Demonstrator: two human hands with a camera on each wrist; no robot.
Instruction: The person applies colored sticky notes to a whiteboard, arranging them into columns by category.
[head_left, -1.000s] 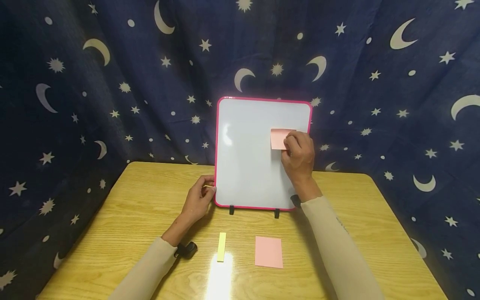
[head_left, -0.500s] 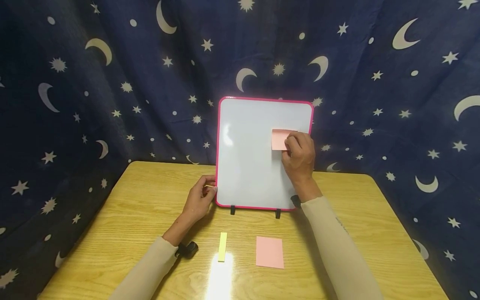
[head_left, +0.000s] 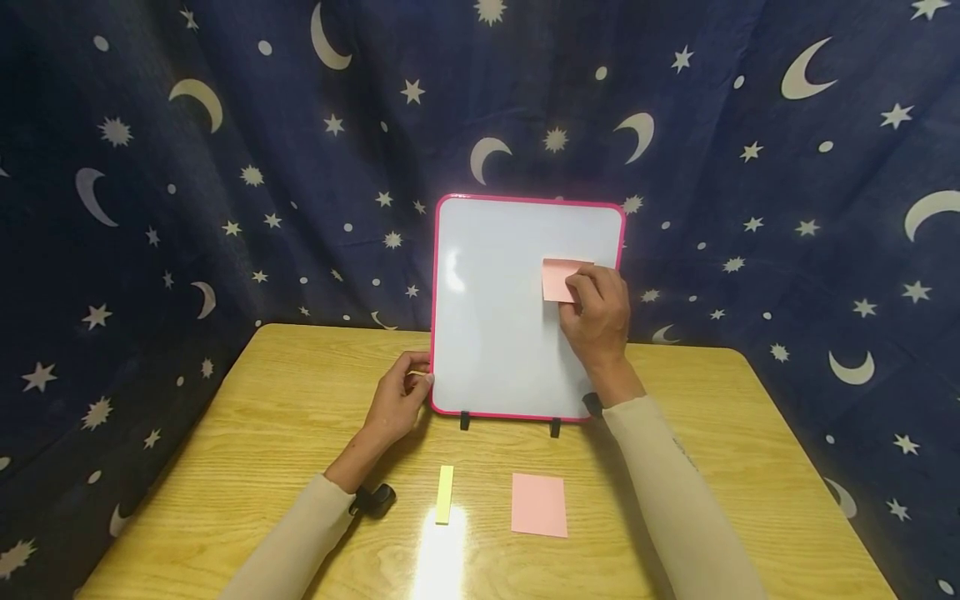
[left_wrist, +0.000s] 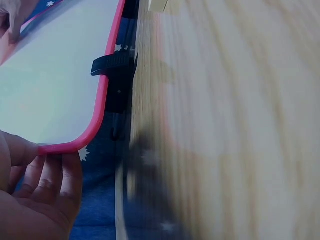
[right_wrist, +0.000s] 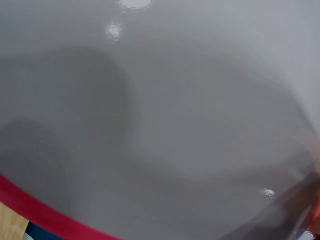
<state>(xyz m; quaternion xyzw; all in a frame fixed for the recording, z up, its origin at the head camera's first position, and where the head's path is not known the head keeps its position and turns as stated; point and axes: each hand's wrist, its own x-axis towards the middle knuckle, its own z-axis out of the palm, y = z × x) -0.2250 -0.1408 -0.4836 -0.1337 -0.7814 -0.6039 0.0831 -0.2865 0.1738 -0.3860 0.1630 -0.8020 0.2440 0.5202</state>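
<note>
A whiteboard (head_left: 495, 333) with a pink rim stands upright on black feet. My left hand (head_left: 393, 400) grips its lower left edge; in the left wrist view the thumb lies in front and the fingers (left_wrist: 50, 180) behind. On the board's right half, my right hand (head_left: 600, 312) pinches a pink sticky note (head_left: 557, 280) and holds it against or very near the surface. The hand covers the note's right part. In the right wrist view the white surface (right_wrist: 200, 125) fills most of the picture, with shadows across it; the note is not clearly seen there.
On the wooden table (head_left: 300, 400), in front of the board, lie a narrow yellow sticky strip (head_left: 444, 495) and a pink square sticky pad (head_left: 539, 505). A dark blue curtain (head_left: 360, 150) with moons and stars hangs behind. One black foot (left_wrist: 112, 65) clips the board's lower rim.
Very little differs. The right hand's fingertips have slid slightly left on the pink sticky note. The left hand keeps its grip on the whiteboard.
</note>
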